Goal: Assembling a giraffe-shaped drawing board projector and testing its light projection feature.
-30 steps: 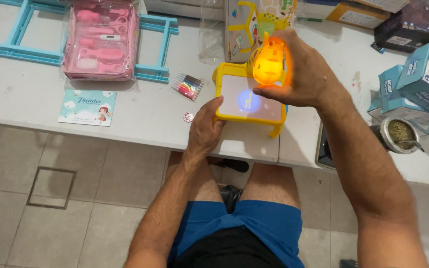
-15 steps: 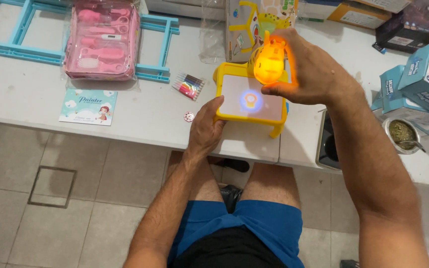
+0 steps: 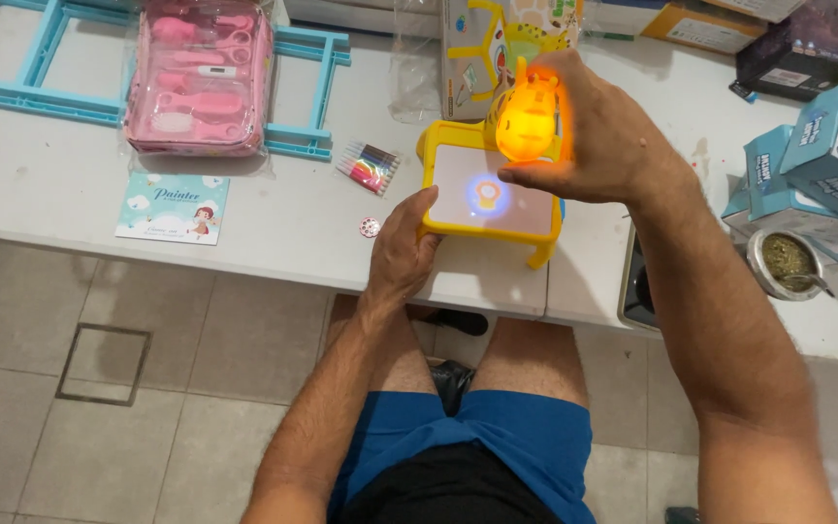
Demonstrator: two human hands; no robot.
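My right hand (image 3: 601,136) grips a glowing orange-yellow toy projector (image 3: 528,114) and holds it above a small yellow drawing table (image 3: 489,231) with a white top. A small round picture is lit on that white top, below the projector. My left hand (image 3: 402,250) rests on the grey table (image 3: 273,223) and touches the left front edge of the yellow drawing table. A tiny round disc (image 3: 370,228) lies just left of my left hand.
A pack of coloured markers (image 3: 369,166), a pale blue booklet (image 3: 173,207), a pink kit in a clear case (image 3: 200,78) on a light blue frame (image 3: 41,97), a toy box (image 3: 482,44), blue cartons (image 3: 817,165) and a metal cup (image 3: 786,262) surround the work spot.
My right hand has shifted the glowing projector slightly. The lit picture on the white top has sharpened into a small round image. My left hand has stayed at the drawing table's edge.
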